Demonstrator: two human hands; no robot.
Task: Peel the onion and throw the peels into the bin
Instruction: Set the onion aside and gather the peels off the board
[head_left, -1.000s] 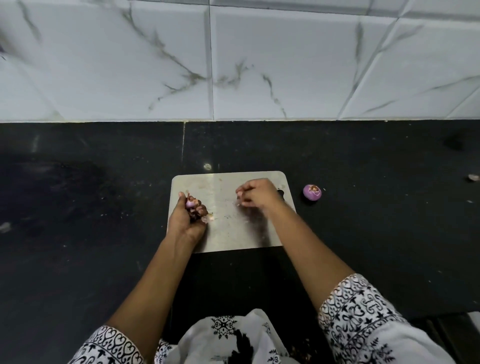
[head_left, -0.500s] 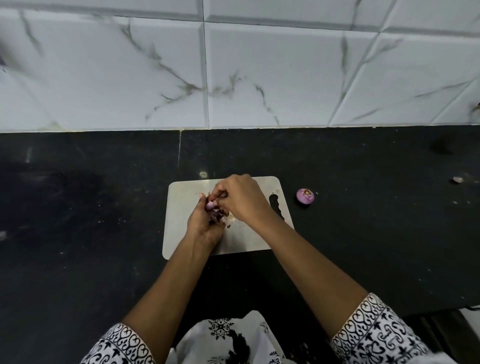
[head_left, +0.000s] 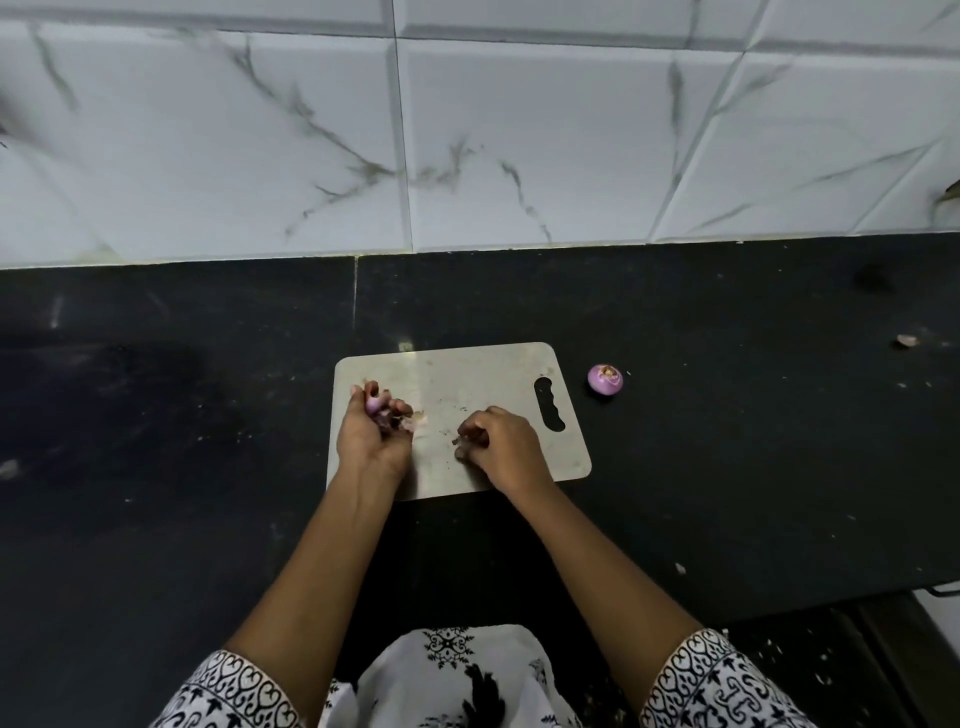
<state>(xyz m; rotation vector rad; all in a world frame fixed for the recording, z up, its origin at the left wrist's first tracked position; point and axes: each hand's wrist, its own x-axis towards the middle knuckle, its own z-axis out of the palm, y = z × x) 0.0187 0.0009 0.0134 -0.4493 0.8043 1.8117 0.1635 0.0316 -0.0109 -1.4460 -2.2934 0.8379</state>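
Onion (head_left: 373, 405) gripped in left hand (head_left: 371, 439) over cutting board (head_left: 467, 374)

We see the left hand above the left part of the metal board, fingers curled upward round a small pink onion. Dark, loose peels (head_left: 394, 422) are bunched in the same grip, just beside the onion. The right hand (head_left: 506, 449) sits over the middle of the board, apart from the left hand, knuckles up and fingers curled down, with the fingertips (head_left: 461, 453) at the board surface. A small scrap shows at those fingertips; we cannot tell whether it is pinched or merely lying there. Fine crumbs lie on the board between the hands. A second onion (head_left: 605, 379), peeled and purple, rests on the black counter (head_left: 727, 441) just beyond the handle slot (head_left: 548, 410) on the right end of the board. Behind the counter stands a white marbled tile wall (head_left: 519, 145)
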